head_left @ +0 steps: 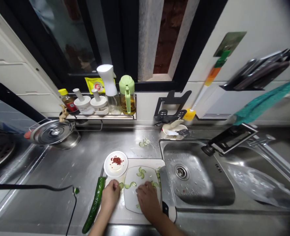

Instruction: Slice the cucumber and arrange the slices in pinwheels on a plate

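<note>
My left hand [111,194] is closed in a pinch, with a cucumber slice [121,186] at its fingertips, just off the plate's left edge. Over the right part of a white square plate [130,205] hovers or rests my right hand [148,198], its fingers loosely curved and a little apart; I see nothing held in it. Thin cucumber slices [141,172] form a small fan on the plate, and other slices [130,185] lie lower left. Beneath the plate is a white cutting board [117,213]. A cleaver [167,186] lies along its right side, beside more cut cucumber.
A whole cucumber [95,205] lies left of the board. A round white dish [115,164] holds small red berries. The sink [191,177] is on the right, a lidded pot [56,132] at the left. Loose slices [144,142] lie behind the board. Bottles [127,95] stand on a rack.
</note>
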`<move>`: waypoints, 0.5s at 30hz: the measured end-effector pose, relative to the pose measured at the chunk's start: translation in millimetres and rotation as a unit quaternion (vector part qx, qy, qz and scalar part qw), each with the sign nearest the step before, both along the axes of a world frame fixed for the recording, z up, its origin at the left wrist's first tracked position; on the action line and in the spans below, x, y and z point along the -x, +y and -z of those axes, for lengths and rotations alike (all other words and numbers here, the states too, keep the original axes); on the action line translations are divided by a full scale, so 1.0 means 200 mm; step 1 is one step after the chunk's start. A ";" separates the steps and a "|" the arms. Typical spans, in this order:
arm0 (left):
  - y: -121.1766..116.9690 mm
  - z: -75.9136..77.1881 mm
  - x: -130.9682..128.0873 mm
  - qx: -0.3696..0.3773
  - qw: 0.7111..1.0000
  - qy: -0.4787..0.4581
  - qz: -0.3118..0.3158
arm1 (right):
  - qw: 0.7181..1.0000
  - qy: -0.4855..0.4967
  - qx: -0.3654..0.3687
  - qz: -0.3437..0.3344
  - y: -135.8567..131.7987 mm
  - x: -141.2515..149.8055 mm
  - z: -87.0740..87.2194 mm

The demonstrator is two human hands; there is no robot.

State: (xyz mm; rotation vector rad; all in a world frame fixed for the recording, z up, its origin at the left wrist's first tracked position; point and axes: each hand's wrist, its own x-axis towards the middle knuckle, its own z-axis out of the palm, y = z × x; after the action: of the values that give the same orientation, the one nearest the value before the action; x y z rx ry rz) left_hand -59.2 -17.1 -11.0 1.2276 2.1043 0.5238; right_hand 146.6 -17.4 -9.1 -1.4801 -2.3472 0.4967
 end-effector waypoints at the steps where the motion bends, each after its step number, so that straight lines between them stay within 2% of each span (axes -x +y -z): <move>1: 0.00 0.00 0.01 -0.008 1.000 -0.016 0.001 | 1.000 0.016 0.011 0.001 0.00 0.01 -0.01; 6: -0.01 -0.05 0.02 -0.037 0.987 -0.155 0.018 | 0.993 0.105 0.051 0.024 0.04 0.06 -0.05; 11: 0.00 -0.07 -0.05 -0.012 0.941 -0.337 0.033 | 0.966 0.200 0.145 0.083 0.06 0.13 -0.08; 15: -0.01 -0.07 -0.10 0.006 0.922 -0.386 0.032 | 0.955 0.202 0.195 0.100 0.08 0.13 -0.09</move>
State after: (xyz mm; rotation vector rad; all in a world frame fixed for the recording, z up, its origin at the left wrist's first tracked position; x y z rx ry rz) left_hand -40.0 -18.1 2.6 0.8698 1.3872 0.8043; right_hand 119.9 -2.0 8.7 -1.5707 -1.8278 1.1386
